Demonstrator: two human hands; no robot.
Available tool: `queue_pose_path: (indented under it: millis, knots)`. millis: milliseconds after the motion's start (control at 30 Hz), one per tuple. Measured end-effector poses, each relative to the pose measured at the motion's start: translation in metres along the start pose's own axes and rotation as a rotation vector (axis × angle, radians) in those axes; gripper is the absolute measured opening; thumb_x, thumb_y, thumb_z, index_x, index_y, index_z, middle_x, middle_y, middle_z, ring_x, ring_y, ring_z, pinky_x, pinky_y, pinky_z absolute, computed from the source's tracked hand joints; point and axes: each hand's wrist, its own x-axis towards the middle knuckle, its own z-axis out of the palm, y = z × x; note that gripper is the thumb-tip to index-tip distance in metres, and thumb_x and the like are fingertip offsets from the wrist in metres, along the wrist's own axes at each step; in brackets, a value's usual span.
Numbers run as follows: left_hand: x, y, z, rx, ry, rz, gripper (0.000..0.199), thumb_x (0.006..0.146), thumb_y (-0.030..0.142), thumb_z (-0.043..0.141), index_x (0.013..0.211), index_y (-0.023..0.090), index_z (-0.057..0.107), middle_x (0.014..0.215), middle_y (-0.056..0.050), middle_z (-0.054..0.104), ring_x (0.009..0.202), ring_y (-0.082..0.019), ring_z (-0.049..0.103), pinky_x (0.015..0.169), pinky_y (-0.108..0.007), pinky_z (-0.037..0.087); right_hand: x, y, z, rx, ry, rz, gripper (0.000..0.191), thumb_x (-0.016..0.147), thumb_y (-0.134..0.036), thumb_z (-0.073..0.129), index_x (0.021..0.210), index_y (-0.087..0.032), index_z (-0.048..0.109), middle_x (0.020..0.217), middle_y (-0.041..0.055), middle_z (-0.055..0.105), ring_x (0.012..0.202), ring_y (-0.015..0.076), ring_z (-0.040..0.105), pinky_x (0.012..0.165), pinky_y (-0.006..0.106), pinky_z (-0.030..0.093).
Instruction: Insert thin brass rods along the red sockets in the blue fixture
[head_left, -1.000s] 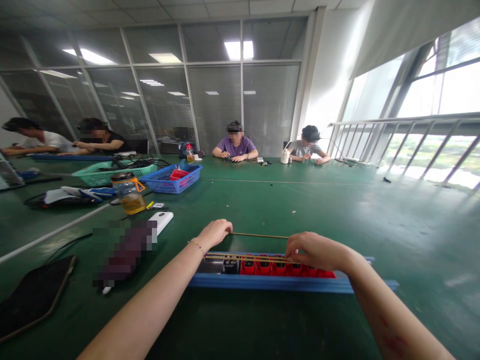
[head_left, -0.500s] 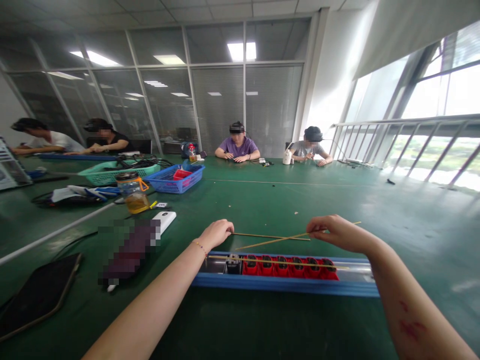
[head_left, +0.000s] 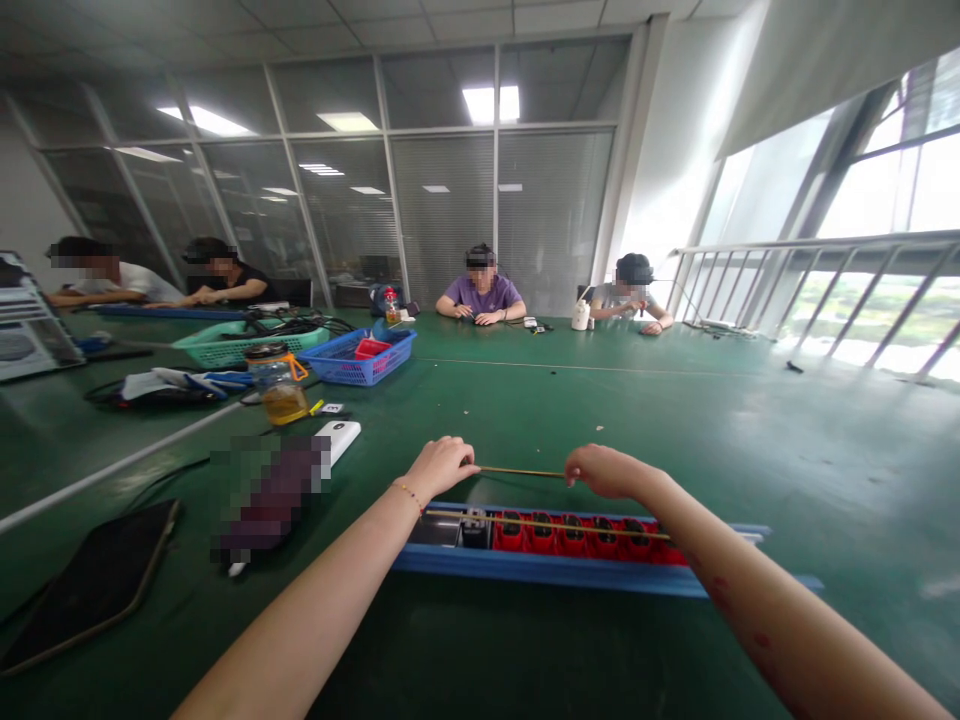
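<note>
My left hand (head_left: 444, 465) pinches the left end of a thin wooden stick (head_left: 523, 472), held just beyond a blue rail (head_left: 555, 576). At that stick's other end, the fingers of my right hand (head_left: 606, 471) are closed; whether a second stick lies alongside is too small to tell. Inside the rail sits a row of several red holders (head_left: 510, 545) with black parts in them, and a black-and-grey block (head_left: 474, 531) at their left. Another long stick (head_left: 555, 525) lies lengthwise over this row. My right forearm covers part of the rail's right side.
To the left are a phone (head_left: 94, 580), a white power bank (head_left: 343, 440), a jar of amber liquid (head_left: 285, 395), a blue basket (head_left: 352, 368) and a green basket (head_left: 217, 347). Several people sit along the far side of the green table (head_left: 675, 400).
My right hand has moved left, closer to my left hand. The stick it held crosswise no longer shows as a separate diagonal line. My left hand stays on its stick.
</note>
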Motion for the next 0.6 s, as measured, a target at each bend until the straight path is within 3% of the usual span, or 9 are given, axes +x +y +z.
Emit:
queue_pose_path:
  millis: [133, 233, 433, 600]
  knots:
    - [0.001, 0.000, 0.002, -0.002, -0.009, 0.016, 0.014, 0.080, 0.033, 0.053, 0.082, 0.022, 0.063, 0.086, -0.002, 0.062, 0.086, -0.016, 0.055, 0.075, -0.025, 0.041, 0.014, -0.006, 0.006, -0.031, -0.035, -0.006, 0.031, 0.072, -0.008, 0.049, 0.093, -0.020, 0.068, 0.098, 0.0075, 0.067, 0.091, 0.0205, 0.060, 0.075, 0.027, 0.043]
    - [0.002, -0.001, 0.004, -0.012, -0.017, 0.022, 0.012, 0.079, 0.029, 0.053, 0.082, 0.022, 0.063, 0.085, -0.002, 0.062, 0.082, -0.015, 0.057, 0.073, -0.023, 0.041, 0.008, -0.012, 0.001, -0.030, -0.032, -0.023, 0.027, 0.077, -0.018, 0.047, 0.096, -0.020, 0.067, 0.098, 0.0081, 0.067, 0.091, 0.0202, 0.060, 0.077, 0.028, 0.042]
    - [0.004, -0.004, 0.008, -0.031, -0.016, 0.015, 0.012, 0.079, 0.027, 0.052, 0.082, 0.022, 0.062, 0.086, -0.002, 0.061, 0.080, -0.015, 0.057, 0.070, -0.023, 0.042, -0.038, -0.029, -0.025, 0.094, 0.100, -0.146, 0.034, 0.085, -0.042, 0.040, 0.092, -0.019, 0.064, 0.091, 0.0065, 0.066, 0.080, 0.0182, 0.060, 0.070, 0.026, 0.043]
    - [0.004, -0.005, 0.010, -0.046, -0.014, 0.009, 0.012, 0.080, 0.028, 0.051, 0.082, 0.022, 0.061, 0.087, -0.002, 0.060, 0.080, -0.015, 0.058, 0.070, -0.024, 0.042, -0.077, -0.036, -0.029, 0.080, 0.084, -0.146, 0.022, 0.083, -0.038, 0.046, 0.088, -0.024, 0.062, 0.088, 0.0020, 0.066, 0.079, 0.0184, 0.059, 0.068, 0.027, 0.040]
